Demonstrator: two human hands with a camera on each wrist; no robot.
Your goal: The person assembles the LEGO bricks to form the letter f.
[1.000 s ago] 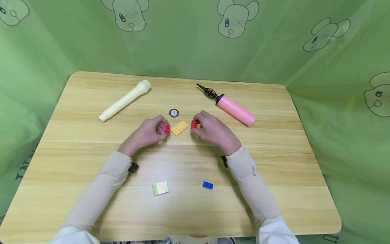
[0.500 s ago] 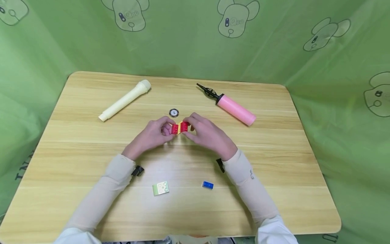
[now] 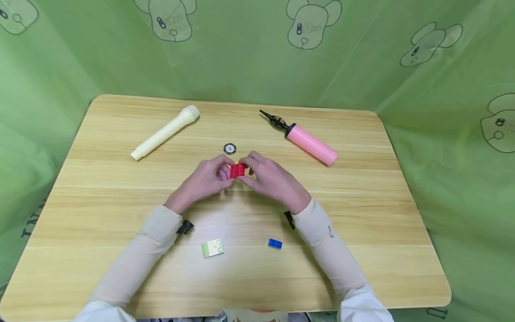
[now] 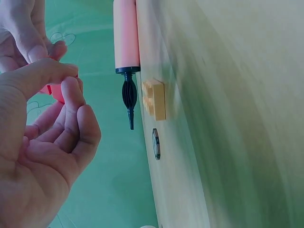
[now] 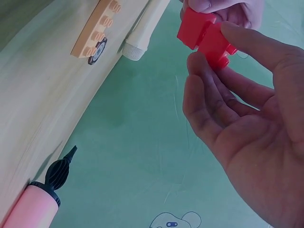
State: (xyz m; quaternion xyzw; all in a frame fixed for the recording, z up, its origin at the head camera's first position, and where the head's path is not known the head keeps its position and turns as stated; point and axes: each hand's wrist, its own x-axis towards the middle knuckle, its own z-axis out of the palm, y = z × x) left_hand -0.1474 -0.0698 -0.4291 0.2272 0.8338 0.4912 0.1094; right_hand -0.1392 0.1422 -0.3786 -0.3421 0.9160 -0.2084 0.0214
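Note:
My left hand (image 3: 203,181) pinches a red toy building brick (image 5: 194,29) between thumb and fingers. Another red building brick (image 5: 213,46), its studs facing outward, is pinched by my right hand (image 3: 271,179). Held above the table, the two bricks meet side by side in the right wrist view, slightly offset. In the left wrist view, fingers cover most of the red. Below them a yellow studded brick (image 4: 156,100) lies on the table, mostly hidden behind the red bricks in the head view.
A round chip (image 3: 230,148) lies just beyond the hands. Farther back are a cream microphone-shaped object (image 3: 165,133) and a pink hand pump (image 3: 311,145) with a black nozzle. Nearer the front edge sit a pale green-and-white piece (image 3: 212,248) and a blue brick (image 3: 275,243).
Both hands have moved inward, bringing the red bricks from apart on either side of the yellow brick to side by side over it. Other items stayed put.

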